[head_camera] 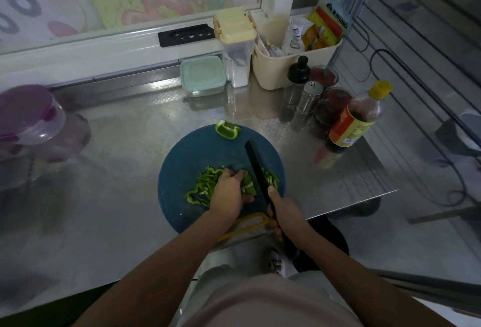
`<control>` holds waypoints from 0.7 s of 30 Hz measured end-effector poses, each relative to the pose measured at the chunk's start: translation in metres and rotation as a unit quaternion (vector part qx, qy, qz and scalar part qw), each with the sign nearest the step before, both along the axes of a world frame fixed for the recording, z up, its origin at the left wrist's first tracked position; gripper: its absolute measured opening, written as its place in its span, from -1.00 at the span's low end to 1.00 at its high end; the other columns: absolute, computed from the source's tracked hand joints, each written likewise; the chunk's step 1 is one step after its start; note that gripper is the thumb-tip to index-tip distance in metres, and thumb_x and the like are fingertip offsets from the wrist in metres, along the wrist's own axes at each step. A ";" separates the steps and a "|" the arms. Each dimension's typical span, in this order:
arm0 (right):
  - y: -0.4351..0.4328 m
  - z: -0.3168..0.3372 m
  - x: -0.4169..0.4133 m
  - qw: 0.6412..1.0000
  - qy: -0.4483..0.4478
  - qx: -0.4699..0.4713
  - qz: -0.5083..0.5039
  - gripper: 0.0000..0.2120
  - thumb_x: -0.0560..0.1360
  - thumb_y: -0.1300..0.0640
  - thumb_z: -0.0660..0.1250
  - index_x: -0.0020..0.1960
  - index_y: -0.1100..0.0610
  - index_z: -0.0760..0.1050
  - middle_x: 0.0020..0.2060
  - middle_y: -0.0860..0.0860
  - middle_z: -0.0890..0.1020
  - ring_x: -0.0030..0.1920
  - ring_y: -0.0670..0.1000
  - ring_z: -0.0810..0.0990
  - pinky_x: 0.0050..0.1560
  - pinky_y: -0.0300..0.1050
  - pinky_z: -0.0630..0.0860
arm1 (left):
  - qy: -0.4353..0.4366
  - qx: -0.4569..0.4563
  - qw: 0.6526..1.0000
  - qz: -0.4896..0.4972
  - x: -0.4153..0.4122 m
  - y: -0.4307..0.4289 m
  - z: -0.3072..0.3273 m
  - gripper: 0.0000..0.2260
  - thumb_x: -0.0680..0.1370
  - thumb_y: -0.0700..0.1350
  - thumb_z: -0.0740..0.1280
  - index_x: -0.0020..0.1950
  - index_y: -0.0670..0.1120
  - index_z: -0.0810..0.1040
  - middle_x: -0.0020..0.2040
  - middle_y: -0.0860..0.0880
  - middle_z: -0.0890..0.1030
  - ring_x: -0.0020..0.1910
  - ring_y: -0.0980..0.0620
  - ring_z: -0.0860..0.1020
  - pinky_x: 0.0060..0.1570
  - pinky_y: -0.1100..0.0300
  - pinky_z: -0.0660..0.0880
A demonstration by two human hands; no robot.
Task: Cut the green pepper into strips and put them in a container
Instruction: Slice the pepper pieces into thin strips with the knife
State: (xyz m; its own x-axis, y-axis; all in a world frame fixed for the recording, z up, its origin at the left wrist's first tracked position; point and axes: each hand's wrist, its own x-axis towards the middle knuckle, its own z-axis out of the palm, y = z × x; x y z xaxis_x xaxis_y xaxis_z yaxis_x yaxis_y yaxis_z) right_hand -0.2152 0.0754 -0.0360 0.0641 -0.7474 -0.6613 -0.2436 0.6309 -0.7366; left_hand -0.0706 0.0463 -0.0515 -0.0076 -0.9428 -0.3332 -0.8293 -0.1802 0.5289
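Left hand [227, 194] pins pepper [248, 186]; right hand [282, 212] grips knife [256, 168].

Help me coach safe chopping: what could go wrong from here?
The knife sits right beside the left hand gripping the pepper piece, so a slip might nick a finger. The spare pepper chunk sits at the far rim of the cutting board and could get knocked off.

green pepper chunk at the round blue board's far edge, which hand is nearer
Left. The left hand is directly this side of the green pepper chunk; the right hand grips the black knife farther back, rightward.
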 end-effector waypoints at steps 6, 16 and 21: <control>0.007 -0.003 0.000 0.999 0.021 -0.025 0.032 -0.46 0.58 -0.20 0.06 -0.46 0.10 0.23 -0.56 0.02 0.27 -0.59 -0.05 0.26 -0.53 -0.25 0.21 | -0.059 0.000 0.998 -0.029 0.000 -0.001 0.000 -0.34 0.43 -0.03 0.45 0.47 -0.05 0.27 0.34 -0.13 0.34 0.29 -0.10 0.40 0.27 0.14 0.32; 0.017 -0.004 -0.003 1.000 -0.002 0.015 0.003 -0.48 0.56 -0.23 0.06 -0.43 0.10 0.27 -0.49 0.07 0.35 -0.56 -0.04 0.28 -0.51 -0.24 0.22 | -0.101 0.004 0.994 -0.040 -0.002 -0.002 -0.003 -0.33 0.43 0.01 0.44 0.48 -0.06 0.27 0.32 -0.13 0.35 0.27 -0.13 0.41 0.25 0.05 0.41; 0.020 0.001 -0.001 1.000 -0.003 0.020 0.002 -0.47 0.56 -0.23 0.06 -0.42 0.11 0.30 -0.50 0.07 0.38 -0.57 -0.04 0.30 -0.53 -0.24 0.24 | -0.097 -0.007 0.995 -0.032 -0.003 -0.001 -0.001 -0.39 0.41 -0.01 0.47 0.42 -0.03 0.35 0.28 -0.12 0.38 0.23 -0.12 0.45 0.18 0.07 0.44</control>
